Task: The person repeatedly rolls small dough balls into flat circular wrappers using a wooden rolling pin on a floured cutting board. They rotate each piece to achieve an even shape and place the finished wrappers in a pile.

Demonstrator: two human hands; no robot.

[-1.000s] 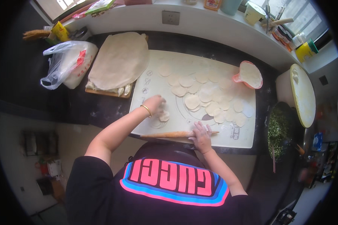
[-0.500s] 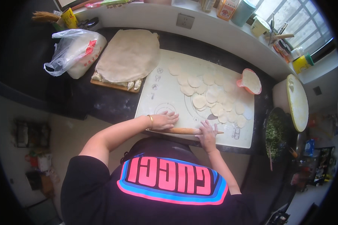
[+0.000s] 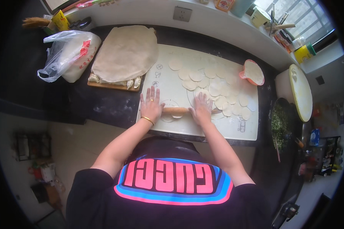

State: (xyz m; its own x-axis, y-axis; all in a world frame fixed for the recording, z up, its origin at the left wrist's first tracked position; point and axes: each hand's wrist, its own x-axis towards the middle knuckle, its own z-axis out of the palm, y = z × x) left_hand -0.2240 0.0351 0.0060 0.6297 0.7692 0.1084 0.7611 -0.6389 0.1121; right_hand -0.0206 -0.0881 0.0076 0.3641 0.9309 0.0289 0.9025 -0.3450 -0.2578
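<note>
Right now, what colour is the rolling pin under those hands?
Light wooden tan; the rolling pin shows best in the head view.

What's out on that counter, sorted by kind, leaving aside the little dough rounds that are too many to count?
Rolling pin: 1
Pastry mat: 1
Cloth-covered wooden board: 1
Plastic bag: 1
Pink bowl: 1
Bowl of chopped greens: 1
Hands on the pin, left and right: 2
Total: 8

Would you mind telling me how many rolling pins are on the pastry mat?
1: the wooden rolling pin lies near the pastry mat's front edge, under the left hand and right hand.
</note>
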